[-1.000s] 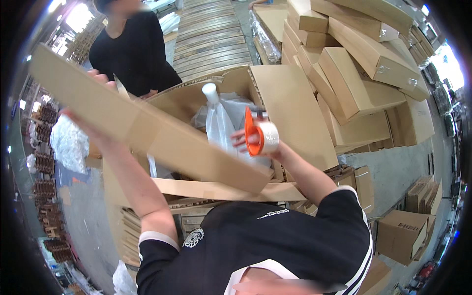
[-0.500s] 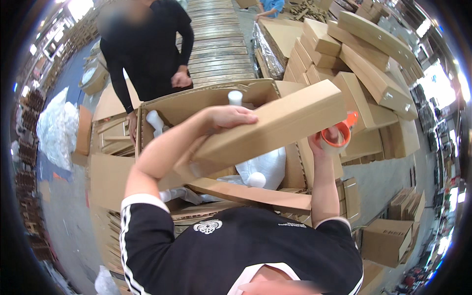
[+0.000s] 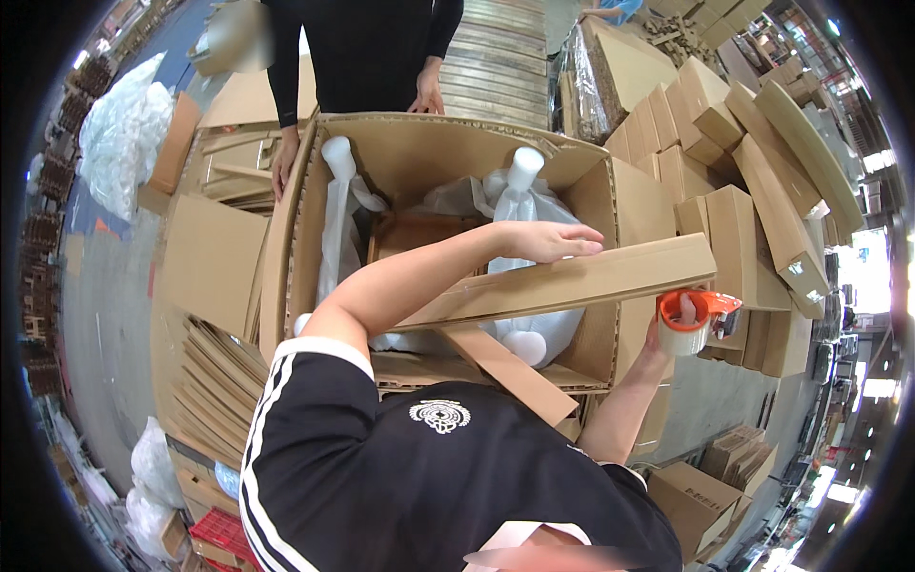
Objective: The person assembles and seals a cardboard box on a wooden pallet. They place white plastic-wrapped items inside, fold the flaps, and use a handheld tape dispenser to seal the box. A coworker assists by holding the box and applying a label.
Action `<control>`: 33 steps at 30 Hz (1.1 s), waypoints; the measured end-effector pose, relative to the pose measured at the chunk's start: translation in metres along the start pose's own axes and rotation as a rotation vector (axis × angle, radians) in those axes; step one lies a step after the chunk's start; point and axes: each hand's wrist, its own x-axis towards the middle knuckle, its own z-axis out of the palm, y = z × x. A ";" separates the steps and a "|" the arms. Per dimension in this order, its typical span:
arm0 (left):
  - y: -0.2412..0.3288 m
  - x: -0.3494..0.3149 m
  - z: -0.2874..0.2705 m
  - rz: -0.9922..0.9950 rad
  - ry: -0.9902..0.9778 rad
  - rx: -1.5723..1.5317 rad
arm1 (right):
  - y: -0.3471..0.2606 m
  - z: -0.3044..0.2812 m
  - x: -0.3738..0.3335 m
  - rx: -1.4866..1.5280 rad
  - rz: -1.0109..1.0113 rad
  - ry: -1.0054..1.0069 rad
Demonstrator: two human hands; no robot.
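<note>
A long, narrow cardboard box [image 3: 610, 276] lies slantwise across the upper part of a big open carton [image 3: 457, 120]. My left hand [image 3: 553, 241] rests on its upper side, fingers stretched out and flat; my left forearm hides the box's other end. By the right end of the narrow box, my right hand [image 3: 658, 334] grips an orange tape dispenser [image 3: 701, 303] with a wide tape roll. Inside the big carton are pieces wrapped in white foam with round ends [image 3: 524, 170] and a brown wooden part [image 3: 405, 238]. A loose cardboard strip [image 3: 515, 372] slants over the near wall.
Across the carton stands a person in black [image 3: 367, 57], one hand by its left corner and one by the far rim. Stacked long boxes [image 3: 762, 191] fill the right. Flat cardboard sheets [image 3: 214, 267] lie left, with plastic wrap [image 3: 124, 143] beyond. A slatted conveyor [image 3: 496, 67] runs behind.
The narrow box has tilted flatter and moved right in the view. My left fingers have straightened along its top. The loose strip has swung round, and the other person's raised hand has come down.
</note>
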 end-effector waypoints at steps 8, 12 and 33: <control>0.087 0.014 0.009 -0.152 0.384 0.673 | 0.044 -0.037 0.051 -0.110 0.018 0.077; 0.094 0.061 -0.062 -0.252 0.504 1.109 | 0.041 -0.048 0.119 -0.101 -0.206 0.225; -0.127 0.103 -0.142 -0.292 0.452 1.326 | 0.321 0.086 0.129 -0.543 0.407 -0.436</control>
